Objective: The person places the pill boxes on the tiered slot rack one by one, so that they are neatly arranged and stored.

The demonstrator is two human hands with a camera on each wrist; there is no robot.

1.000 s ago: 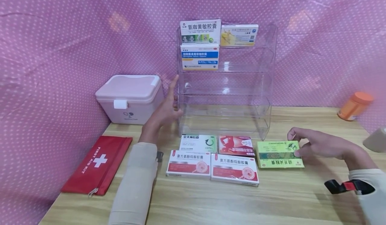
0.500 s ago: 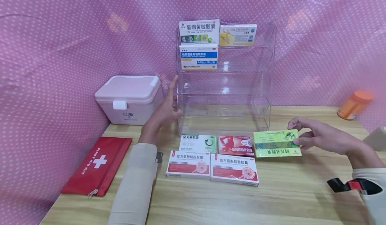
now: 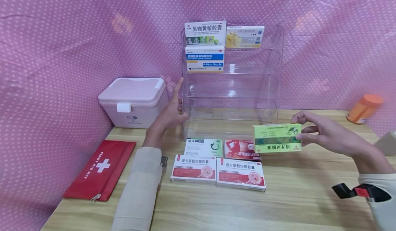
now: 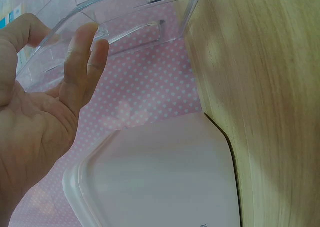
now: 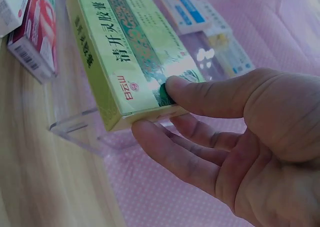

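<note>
Step in hand looks like shelving: right hand pinches the green box at its right end, thumb on the printed face, fingers under the back, and holds it in the air in front of the clear rack, off the wooden table. The box sits level, to the left of the palm, above and just right of the red box lying on the table, near the rack's lower right shelves but not touching them as far as the head view shows. Left hand is flat with fingers straight, resting against the rack's left wall, gripping nothing; the wrist view shows fingertips on the clear edge, likely steadying it. Next move probably calls for lifting the box to a free shelf and sliding it in upright, face out, clearing the shelf lip. Upper shelves already carry three boxes. Four more boxes lie in front of the rack. Pink case and red pouch sit left, orange bottle far right.
</note>
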